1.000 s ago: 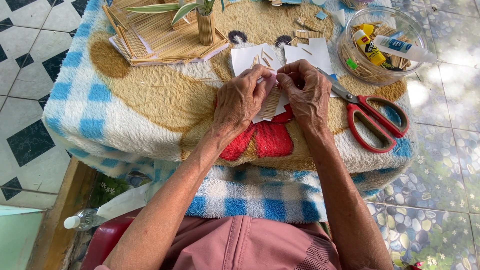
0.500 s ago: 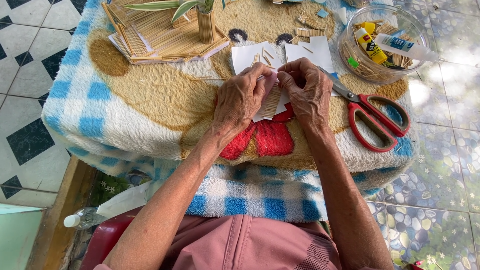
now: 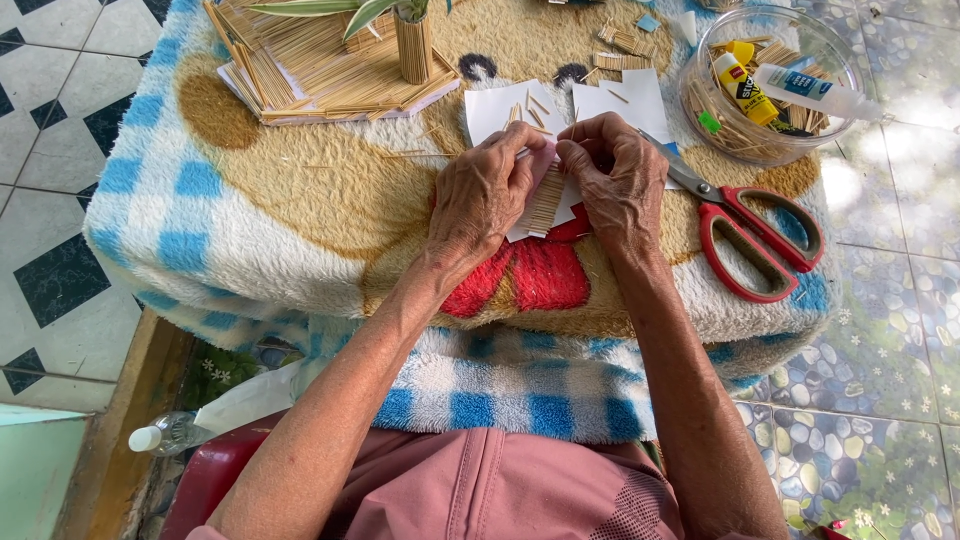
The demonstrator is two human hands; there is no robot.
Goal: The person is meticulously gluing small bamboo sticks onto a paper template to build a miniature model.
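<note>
The left hand (image 3: pixel 487 195) and right hand (image 3: pixel 617 180) are pinching a white paper card lined with thin straw sticks (image 3: pixel 545 200), just left of the red-handled scissors (image 3: pixel 755 235), where loose sticks could slip askew.

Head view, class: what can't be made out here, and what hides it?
- Fingertips of left hand and right hand: curled together, hiding the grip.
- Stick-covered card: mostly under both hands.
- Plant: cut off by the top edge.
- Clear bowl: contents jumbled, too small to sort.
</note>
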